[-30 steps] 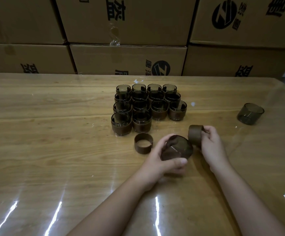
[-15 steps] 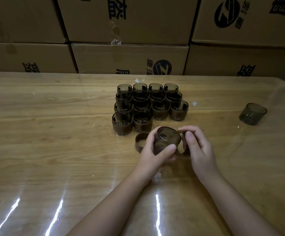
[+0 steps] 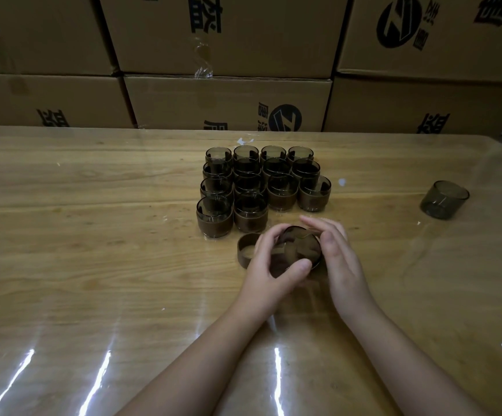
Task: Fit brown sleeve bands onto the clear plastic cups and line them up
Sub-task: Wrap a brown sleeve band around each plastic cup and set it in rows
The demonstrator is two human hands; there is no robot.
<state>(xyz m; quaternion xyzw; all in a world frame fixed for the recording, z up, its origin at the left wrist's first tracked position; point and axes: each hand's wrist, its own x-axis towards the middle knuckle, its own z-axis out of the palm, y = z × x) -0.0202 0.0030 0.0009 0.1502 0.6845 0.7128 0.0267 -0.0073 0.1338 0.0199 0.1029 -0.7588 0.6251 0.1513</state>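
Right now I see the left hand point(image 3: 269, 265) wrapped round a cup point(image 3: 299, 246), which is tilted with its mouth toward the camera, just in front of the block point(image 3: 261, 187) of banded cups. The right hand point(image 3: 338, 259) lies against that cup's right side, fingers nearly straight. A loose band point(image 3: 245, 250) stands just in front of the block, partly behind the left hand. One bare cup point(image 3: 443, 199) sits well right of the block on the table point(image 3: 93, 265).
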